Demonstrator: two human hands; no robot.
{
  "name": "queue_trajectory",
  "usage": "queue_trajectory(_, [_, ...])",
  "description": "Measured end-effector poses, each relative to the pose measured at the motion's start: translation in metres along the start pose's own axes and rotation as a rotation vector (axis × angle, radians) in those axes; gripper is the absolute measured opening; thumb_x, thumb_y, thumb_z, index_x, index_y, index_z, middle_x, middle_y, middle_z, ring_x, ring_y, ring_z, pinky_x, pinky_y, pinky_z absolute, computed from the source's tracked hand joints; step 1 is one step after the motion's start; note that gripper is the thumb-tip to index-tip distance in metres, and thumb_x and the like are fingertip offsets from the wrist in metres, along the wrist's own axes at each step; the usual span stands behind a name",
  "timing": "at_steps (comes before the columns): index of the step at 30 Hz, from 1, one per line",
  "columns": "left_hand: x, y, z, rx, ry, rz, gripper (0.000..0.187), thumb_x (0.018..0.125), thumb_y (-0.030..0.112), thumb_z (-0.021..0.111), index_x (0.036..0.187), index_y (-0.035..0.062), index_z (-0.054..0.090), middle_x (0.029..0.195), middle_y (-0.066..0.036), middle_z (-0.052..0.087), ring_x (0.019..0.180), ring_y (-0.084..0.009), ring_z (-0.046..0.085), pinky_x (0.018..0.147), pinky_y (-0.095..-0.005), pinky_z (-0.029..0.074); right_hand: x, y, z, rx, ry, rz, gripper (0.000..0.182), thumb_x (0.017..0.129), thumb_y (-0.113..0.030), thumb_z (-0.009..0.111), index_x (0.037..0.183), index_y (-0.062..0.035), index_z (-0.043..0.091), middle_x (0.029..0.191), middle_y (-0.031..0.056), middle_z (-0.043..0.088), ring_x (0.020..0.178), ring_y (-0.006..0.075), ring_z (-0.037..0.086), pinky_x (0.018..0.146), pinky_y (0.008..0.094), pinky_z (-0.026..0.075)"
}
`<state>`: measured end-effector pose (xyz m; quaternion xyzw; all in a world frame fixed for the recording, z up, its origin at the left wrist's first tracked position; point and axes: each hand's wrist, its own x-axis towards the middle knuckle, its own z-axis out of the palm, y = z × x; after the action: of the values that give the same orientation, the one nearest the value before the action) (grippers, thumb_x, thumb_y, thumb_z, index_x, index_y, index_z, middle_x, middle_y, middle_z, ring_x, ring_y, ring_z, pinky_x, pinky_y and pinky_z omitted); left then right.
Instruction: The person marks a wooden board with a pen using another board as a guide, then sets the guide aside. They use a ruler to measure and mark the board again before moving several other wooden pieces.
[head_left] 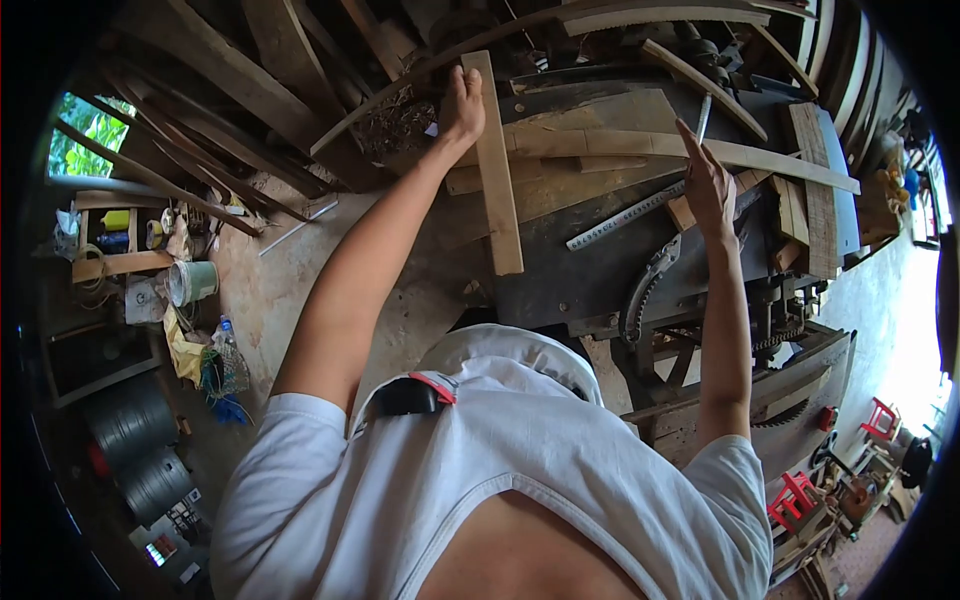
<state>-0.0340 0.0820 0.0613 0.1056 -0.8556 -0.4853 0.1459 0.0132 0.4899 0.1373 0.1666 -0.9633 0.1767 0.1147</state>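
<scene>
Apparently for steadiness, the left hand's (463, 112) fingers grasp a flat tan wooden board (496, 190) at the dark flat table's (545, 292) left edge; the right hand's (712, 195) fingers pinch a slim white stick (705, 116).

Table (545, 288): dark, flat top; bare patch near front.
Broad board (575, 205): flat on top, slanting across the middle.
Curved strip (620, 143): laid across broad board, running rightward.
Ruler (608, 229): on dark surface, slanted, numbers showing.
Plank (497, 190): across left edge; whether touching the top cannot be told.
Right end: short board (817, 215), lengthwise, under tip of curved strip.
</scene>
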Motion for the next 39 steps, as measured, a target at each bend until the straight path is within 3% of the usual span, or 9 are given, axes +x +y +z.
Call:
queue_trajectory(5, [-0.019,0.054,-0.003,0.038,-0.035,-0.08,0.075,0.109,0.052,0.03,0.152,-0.0082,0.034,0.156,-0.032,0.04,0.142,-0.0459,0.043,0.118,-0.045,0.037,-0.033,-0.031,-0.008,0.265,0.184,0.015,0.089,0.073,0.019,0.051,0.152,-0.0235,0.051,0.121,0.0082,0.075,0.102,0.0241,0.076,0.084,0.0363,0.06])
queue_trajectory(9, [-0.017,0.035,0.003,0.072,-0.027,-0.031,0.073,0.109,0.051,0.031,0.151,-0.0089,0.036,0.153,-0.033,0.043,0.144,-0.0448,0.041,0.119,-0.0441,0.034,-0.051,-0.063,-0.009,0.342,0.214,0.091,0.047,0.099,-0.01,0.064,0.144,-0.0218,0.058,0.122,0.0137,0.072,0.099,0.0331,0.074,0.079,0.0414,0.059])
queue_trajectory(10, [0.004,-0.019,0.021,0.041,-0.041,0.027,0.074,0.109,0.051,0.031,0.152,-0.009,0.035,0.156,-0.032,0.04,0.146,-0.0428,0.039,0.12,-0.0429,0.032,-0.054,-0.071,-0.009,0.35,0.262,0.067,0.045,0.1,-0.013,0.065,0.143,-0.0226,0.059,0.111,0.0122,0.073,0.09,0.0324,0.074,0.074,0.0412,0.058])
queue_trajectory(13, [-0.001,-0.024,0.012,-0.028,-0.096,-0.039,0.075,0.109,0.052,0.031,0.153,-0.0093,0.033,0.158,-0.031,0.038,0.148,-0.0413,0.038,0.121,-0.0424,0.032,-0.061,-0.096,-0.014,0.408,0.209,0.077,0.045,0.096,-0.013,0.069,0.139,-0.0199,0.063,0.093,0.0094,0.06,0.078,0.029,0.063,0.069,0.0402,0.053])
queue_trajectory(15, [-0.004,-0.026,0.019,0.021,0.026,-0.116,0.076,0.11,0.052,0.031,0.154,-0.0095,0.032,0.159,-0.03,0.037,0.149,-0.0403,0.037,0.121,-0.0419,0.031,-0.065,-0.108,-0.002,0.482,0.227,0.054,0.045,0.093,-0.012,0.071,0.138,-0.0178,0.065,0.095,0.0104,0.061,0.081,0.0291,0.062,0.071,0.0397,0.052])
queue_trajectory(18, [-0.006,-0.015,0.013,-0.004,-0.004,-0.095,0.076,0.11,0.052,0.032,0.154,-0.0094,0.03,0.159,-0.03,0.037,0.148,-0.04,0.037,0.121,-0.0416,0.031,-0.064,-0.128,0.015,0.568,0.305,-0.077,0.046,0.089,-0.008,0.073,0.134,-0.0084,0.067,0.093,0.0124,0.062,0.083,0.0296,0.061,0.073,0.0397,0.051])
queue_trajectory(21, [-0.007,-0.012,0.013,-0.005,-0.043,-0.067,0.076,0.11,0.052,0.032,0.155,-0.0096,0.029,0.16,-0.031,0.035,0.148,-0.0404,0.037,0.121,-0.0415,0.031,-0.068,-0.154,0.027,0.692,0.252,0.007,0.044,0.086,-0.002,0.069,0.13,-0.0069,0.068,0.087,0.0125,0.063,0.08,0.0317,0.062,0.073,0.0403,0.052])
queue_trajectory(33, [-0.004,-0.017,0.012,0.027,-0.043,-0.06,0.077,0.11,0.053,0.03,0.155,-0.0105,0.03,0.159,-0.033,0.035,0.148,-0.0419,0.036,0.121,-0.0423,0.03,-0.055,-0.198,0.051,0.901,0.13,0.085,0.031,0.088,-0.003,0.068,0.118,-0.0054,0.072,0.105,0.0162,0.07,0.09,0.0354,0.071,0.079,0.0422,0.058])
queue_trajectory(39, [-0.01,-0.007,0.011,0.083,-0.038,-0.036,0.072,0.11,0.05,0.031,0.148,-0.0115,0.037,0.147,-0.037,0.047,0.136,-0.0475,0.049,0.112,-0.0468,0.04,-0.048,-0.201,0.06,0.874,0.127,0.111,0.025,0.093,-0.011,0.068,0.116,-0.0021,0.071,0.103,0.0167,0.069,0.088,0.0362,0.069,0.079,0.0429,0.056])
